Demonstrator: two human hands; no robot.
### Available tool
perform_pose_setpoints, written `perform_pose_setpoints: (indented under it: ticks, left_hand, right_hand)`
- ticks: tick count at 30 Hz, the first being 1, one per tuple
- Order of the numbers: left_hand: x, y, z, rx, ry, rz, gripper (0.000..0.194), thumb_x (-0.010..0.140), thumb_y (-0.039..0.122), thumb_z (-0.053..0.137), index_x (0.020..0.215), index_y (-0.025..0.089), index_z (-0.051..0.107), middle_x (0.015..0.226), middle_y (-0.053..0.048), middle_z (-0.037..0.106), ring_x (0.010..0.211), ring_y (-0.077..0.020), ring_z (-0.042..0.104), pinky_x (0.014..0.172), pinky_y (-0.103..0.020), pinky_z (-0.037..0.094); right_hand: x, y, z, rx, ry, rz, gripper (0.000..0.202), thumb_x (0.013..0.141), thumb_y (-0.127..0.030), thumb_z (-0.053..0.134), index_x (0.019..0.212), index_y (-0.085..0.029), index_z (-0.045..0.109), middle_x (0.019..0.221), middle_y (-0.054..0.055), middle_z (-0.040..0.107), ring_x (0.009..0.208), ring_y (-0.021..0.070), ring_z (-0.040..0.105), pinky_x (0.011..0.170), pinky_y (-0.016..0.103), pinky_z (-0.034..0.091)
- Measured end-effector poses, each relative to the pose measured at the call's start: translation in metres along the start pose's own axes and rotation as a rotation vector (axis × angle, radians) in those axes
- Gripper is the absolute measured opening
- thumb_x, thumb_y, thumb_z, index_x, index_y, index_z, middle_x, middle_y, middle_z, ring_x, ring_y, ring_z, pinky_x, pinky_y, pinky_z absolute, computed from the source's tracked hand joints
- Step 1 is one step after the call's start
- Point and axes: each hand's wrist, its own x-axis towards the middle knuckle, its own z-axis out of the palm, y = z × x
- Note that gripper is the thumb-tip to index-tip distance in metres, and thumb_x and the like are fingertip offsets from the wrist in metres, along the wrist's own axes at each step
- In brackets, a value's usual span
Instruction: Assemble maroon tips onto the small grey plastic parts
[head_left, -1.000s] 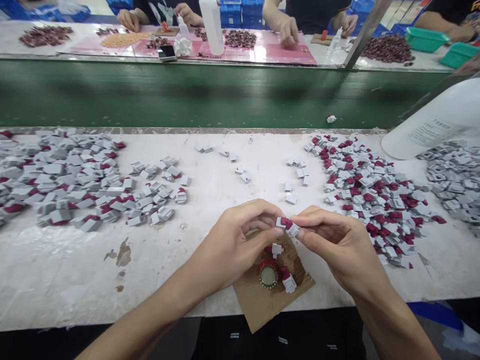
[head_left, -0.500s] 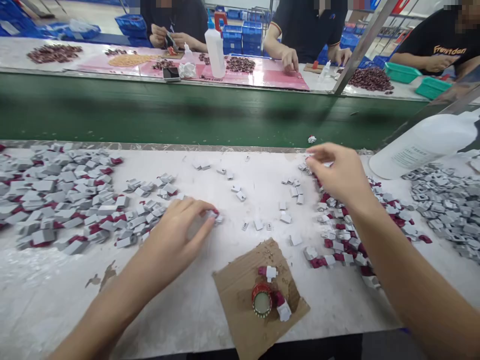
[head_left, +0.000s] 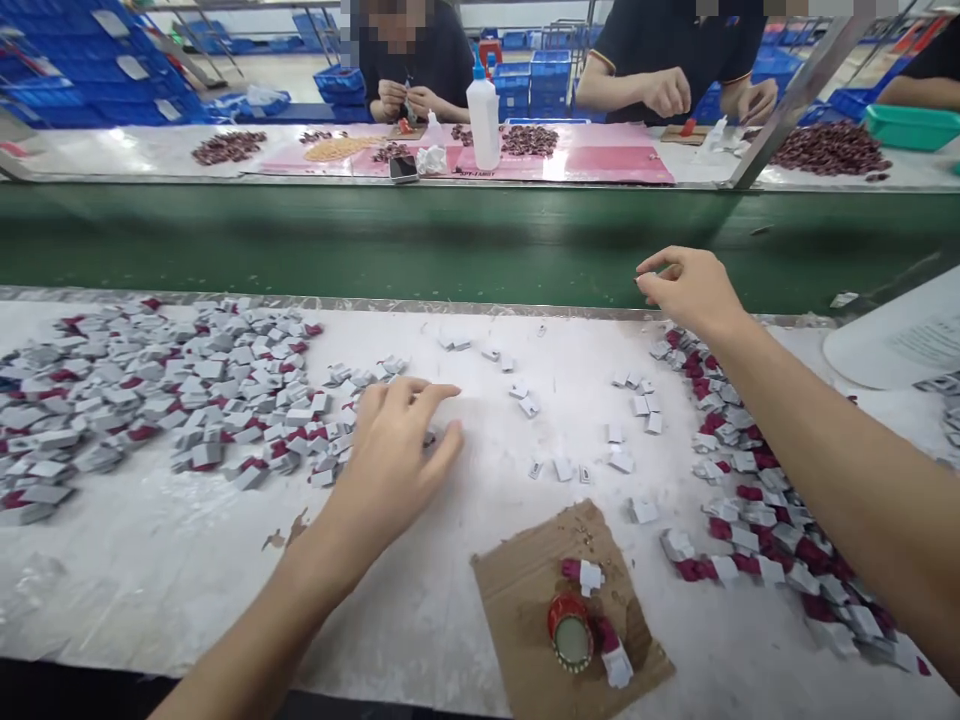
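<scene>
My left hand (head_left: 401, 450) is open, thumb and index finger apart, over the right edge of a large pile of grey-and-maroon plastic pieces (head_left: 217, 370). A small grey piece (head_left: 429, 438) shows partly between its fingers, on the table. My right hand (head_left: 694, 288) is raised at the table's far edge, thumb and index fingertip pinched together; whatever they hold is too small to make out. Below its forearm lies a second heap of grey-and-maroon pieces (head_left: 750, 492). On a cardboard square (head_left: 517, 610) sit a red bottle cap (head_left: 570, 632) and two maroon-and-white pieces (head_left: 615, 660).
Loose grey parts (head_left: 562, 468) are scattered mid-table. A large white bottle (head_left: 892, 335) leans in at the right. Past the green divider (head_left: 375, 245), people work at another bench with a white squeeze bottle (head_left: 484, 125), dark red piles (head_left: 829, 150) and a green tray (head_left: 911, 128).
My left hand has opened from a pinch on a small grey-and-maroon piece. My right hand has risen away from the right-hand heap, still pinched. The view has swung left.
</scene>
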Motion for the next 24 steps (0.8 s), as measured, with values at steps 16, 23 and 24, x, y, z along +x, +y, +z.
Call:
perform_pose_setpoints:
  ticks: [16,23,24]
  left_hand:
    - [0.029,0.038,0.021,-0.311,-0.135,0.122,0.012,0.106,0.018,0.062,0.116,0.020,0.069,0.114,-0.009,0.078,0.104,-0.0275,0.072,0.098,-0.045,0.059]
    - [-0.017,0.068,-0.005,-0.515,-0.208,0.091,0.014,0.108,0.031,0.068,0.118,0.027,0.076,0.106,-0.002,0.079,0.094,-0.0215,0.073,0.080,-0.033,0.060]
    - [-0.023,0.073,-0.005,-0.584,-0.245,0.104,0.015,0.108,0.031,0.069,0.120,0.027,0.076,0.105,-0.001,0.079,0.094,-0.0204,0.073,0.080,-0.031,0.059]
  right_hand:
    - [-0.249,-0.015,-0.020,0.827,-0.338,0.159,0.026,0.105,-0.047,0.081,0.121,-0.027,0.073,0.087,0.004,0.086,0.081,0.0192,0.082,0.076,0.030,0.068]
    - [-0.281,-0.011,-0.017,0.906,-0.230,0.184,0.019,0.104,-0.045,0.082,0.108,-0.026,0.082,0.092,0.005,0.087,0.077,0.0175,0.081,0.072,0.026,0.069]
    - [-0.284,-0.011,-0.014,0.950,-0.228,0.186,0.017,0.105,-0.043,0.082,0.109,-0.027,0.082,0.089,0.003,0.086,0.076,0.0172,0.081,0.072,0.026,0.069]
